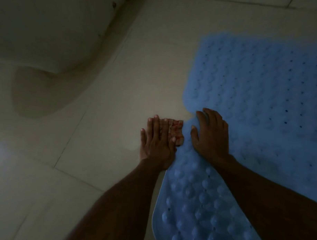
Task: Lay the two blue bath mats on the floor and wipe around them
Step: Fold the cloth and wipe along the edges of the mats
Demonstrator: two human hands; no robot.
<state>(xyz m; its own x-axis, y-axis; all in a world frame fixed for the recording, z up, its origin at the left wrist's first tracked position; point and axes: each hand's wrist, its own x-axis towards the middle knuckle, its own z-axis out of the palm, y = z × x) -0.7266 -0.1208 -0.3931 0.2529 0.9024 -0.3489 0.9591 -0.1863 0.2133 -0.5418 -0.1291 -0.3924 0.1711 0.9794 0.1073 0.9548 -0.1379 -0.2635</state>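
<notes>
My left hand (157,141) lies flat just below the middle of the frame. Its fingers are straight and close together, pressing a small reddish-orange cloth (176,128) down onto the pale tiled floor (100,126). The cloth sticks out from under my fingertips on the right side, and its right edge is just beside the edge of the blue matting.

My right hand (211,136) rests palm down on the blue matting right of centre. Its fingers are a little apart and loosely bent, and the thumb points toward the cloth. I see it pinching nothing. It simply lies on the surface near the mat's left border.

One blue bath mat (254,78) fills the upper right of the frame. It lies flat on the tiles and has a wavy texture dotted with small holes. A second blue mat (196,202) covered in round bumps runs from under my right hand down to the bottom edge, between my two forearms. They meet at a small notch just above my right hand. I cannot tell whether they overlap or only touch there.

In the upper left stands a white porcelain fixture (49,35), with a shadow on the floor below it. The light is dim throughout.
</notes>
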